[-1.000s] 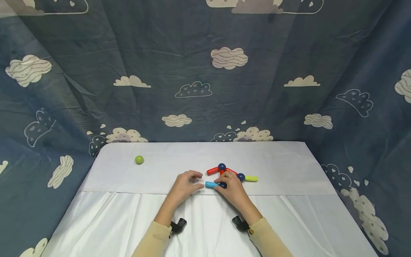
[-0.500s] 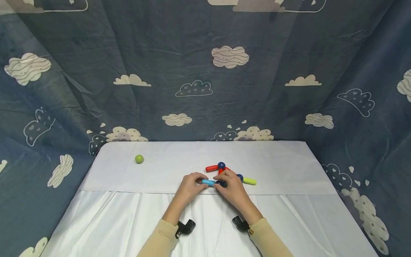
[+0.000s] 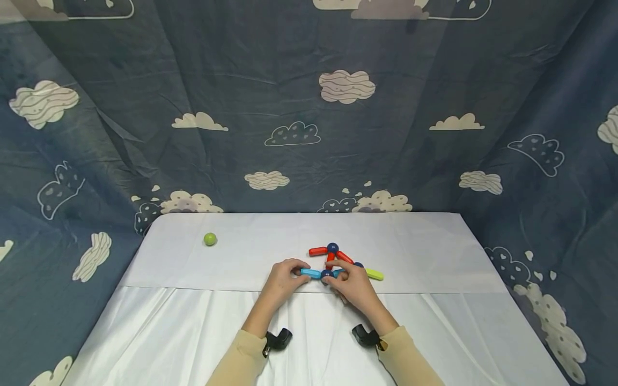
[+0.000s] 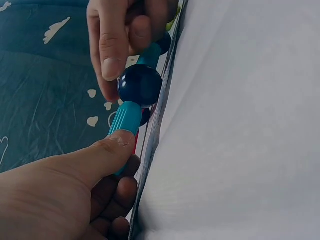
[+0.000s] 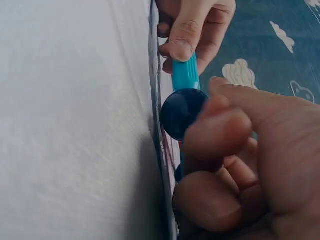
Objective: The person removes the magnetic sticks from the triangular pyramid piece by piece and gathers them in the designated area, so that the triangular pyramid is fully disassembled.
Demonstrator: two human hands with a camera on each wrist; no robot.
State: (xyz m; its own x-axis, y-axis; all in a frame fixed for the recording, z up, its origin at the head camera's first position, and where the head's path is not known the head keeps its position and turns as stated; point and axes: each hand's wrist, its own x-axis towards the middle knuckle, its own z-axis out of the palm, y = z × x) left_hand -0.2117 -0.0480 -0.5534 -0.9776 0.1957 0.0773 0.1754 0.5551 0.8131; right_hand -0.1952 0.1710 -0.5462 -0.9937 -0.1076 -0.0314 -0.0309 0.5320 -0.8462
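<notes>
My left hand (image 3: 280, 280) pinches the free end of a light blue magnetic stick (image 3: 310, 273) between thumb and fingers. The stick's other end meets a dark blue ball (image 4: 140, 86). Across from it, my right hand (image 3: 356, 285) has thumb and index finger around that ball, while its other fingers curl in below. A second light blue stick (image 4: 149, 56) runs from the ball, partly hidden by the right hand. Just behind lie red sticks (image 3: 317, 251) joined at another dark blue ball (image 3: 332, 247). A yellow-green stick (image 3: 374, 274) extends at the right from a half-covered dark blue ball (image 3: 358, 264).
A green ball (image 3: 210, 239) sits apart at the back left of the white-covered table (image 3: 415, 241). Dark blue cloth with cloud prints (image 3: 386, 134) hangs behind and at both sides. A black wrist camera (image 3: 278, 340) is worn on the left wrist, another on the right.
My left hand has come right and taken the light blue stick's end. The joined pieces have shifted slightly left. The right fingers have moved, uncovering more of the ball and a second light blue stick.
</notes>
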